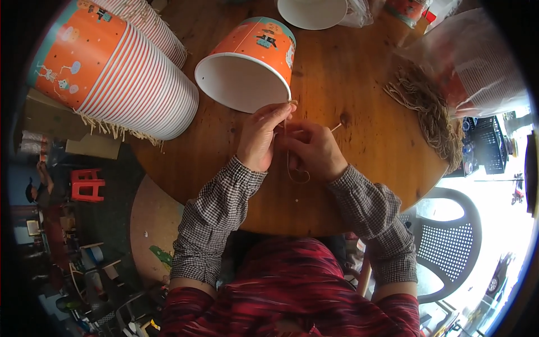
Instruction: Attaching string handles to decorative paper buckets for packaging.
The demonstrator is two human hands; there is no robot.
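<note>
An orange and teal paper bucket (251, 42) lies tipped on the table, its white open mouth facing me. At the near right of its rim, my left hand (261, 133) pinches a tan twine cord (289, 160); whether its fingers also grip the rim cannot be told. Close beside it, my right hand (315, 150) is closed with the cord between its fingers. The loose end curls down below both hands. A thin pale stick (337, 127) juts out past the right hand's knuckles.
Nested buckets (140, 84) with cord handles lean at the left. A bundle of tan cords (429, 115) hangs over the right table edge, beside plastic-wrapped buckets (477, 67). Another white bucket (312, 12) lies at the back. A grey chair (449, 247) stands at right, a red stool (87, 184) at left.
</note>
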